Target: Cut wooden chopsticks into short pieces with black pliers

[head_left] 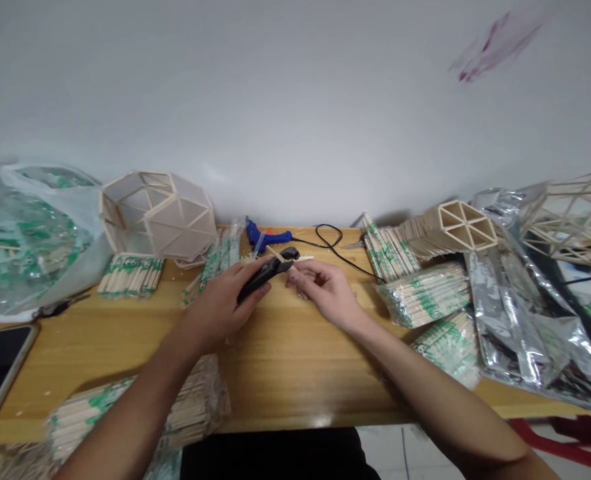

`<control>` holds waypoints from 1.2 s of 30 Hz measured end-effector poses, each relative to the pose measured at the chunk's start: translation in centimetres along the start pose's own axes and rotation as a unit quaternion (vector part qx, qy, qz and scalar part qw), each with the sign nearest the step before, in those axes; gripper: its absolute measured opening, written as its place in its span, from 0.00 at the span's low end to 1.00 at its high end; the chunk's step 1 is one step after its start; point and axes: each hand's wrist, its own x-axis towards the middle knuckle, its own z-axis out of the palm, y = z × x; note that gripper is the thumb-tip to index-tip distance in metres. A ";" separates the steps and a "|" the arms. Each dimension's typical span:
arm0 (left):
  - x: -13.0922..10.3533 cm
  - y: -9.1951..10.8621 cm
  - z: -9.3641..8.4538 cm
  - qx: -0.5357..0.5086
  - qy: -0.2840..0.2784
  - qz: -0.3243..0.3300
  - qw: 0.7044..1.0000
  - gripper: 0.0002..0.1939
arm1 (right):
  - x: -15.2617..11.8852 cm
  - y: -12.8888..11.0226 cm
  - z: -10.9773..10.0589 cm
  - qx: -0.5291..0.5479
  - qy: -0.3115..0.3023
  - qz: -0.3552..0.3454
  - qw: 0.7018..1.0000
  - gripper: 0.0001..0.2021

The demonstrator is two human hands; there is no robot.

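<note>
My left hand (225, 300) is closed around a pair of black-handled cutters (265, 272). The jaws point right, toward my other hand. A thin wooden stick (276, 253) runs across the jaw end, and the fingertips of my right hand (323, 287) pinch its lower end. Whether the blades touch the stick is too small to tell. Just behind the hands lies a blue glue gun (265, 235) with a black cord (348, 257). Small stick pieces (249, 257) lie beside my left hand.
At back left stands a hexagonal stick frame (180, 217) beside a plastic bag (35, 233). Wrapped stick bundles (428, 293) crowd the right, near a row of hexagon pieces (465, 225) and a silver bag (530, 327). A phone (0, 367) rests far left; another stick pack (195, 400) lies in front.
</note>
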 end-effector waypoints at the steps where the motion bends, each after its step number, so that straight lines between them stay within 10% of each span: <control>1: 0.0 0.0 0.0 0.001 -0.005 -0.002 1.000 0.28 | 0.0 0.0 0.0 -0.003 0.001 0.000 1.000 0.19; 27: -0.2 1.4 0.0 0.019 -0.033 -0.083 0.996 0.17 | -0.1 -1.0 -0.5 0.055 -0.066 0.052 0.995 0.21; 36: 0.3 -0.6 -0.7 0.046 0.081 -0.067 0.993 0.16 | 0.1 -0.2 -0.8 -0.077 -0.018 -0.002 0.997 0.18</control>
